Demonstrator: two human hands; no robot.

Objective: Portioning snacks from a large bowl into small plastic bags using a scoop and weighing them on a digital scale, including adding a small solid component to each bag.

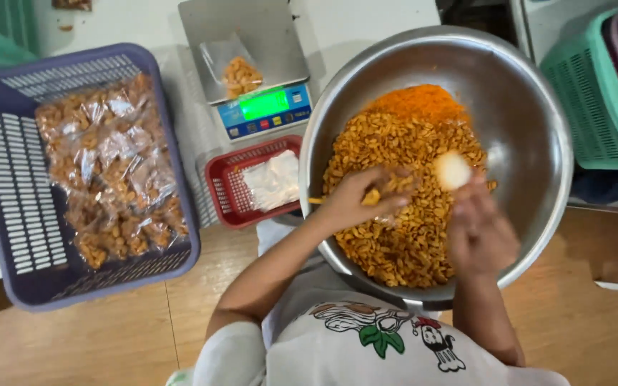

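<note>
My left hand (355, 200) is curled in the steel bowl (531, 114), fingers pinching a few orange-coated nuts (402, 207) — the heap lies right under the fingertips. My right hand (481, 229) is blurred; near its fingertips sits a pale scoop-like thing (453, 170) — grip unclear.

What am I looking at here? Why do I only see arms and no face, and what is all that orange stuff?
The camera sits on a person's head and looks down, so you see only their own arms. Both hands are in a big metal bowl full of orange-brown snack pieces. The left hand holds some pieces. The right hand is blurry, with a small pale thing at its fingertips; I cannot tell what it is. A purple basket holds filled clear bags. A scale carries one bag. A small red basket holds empty bags.
</note>
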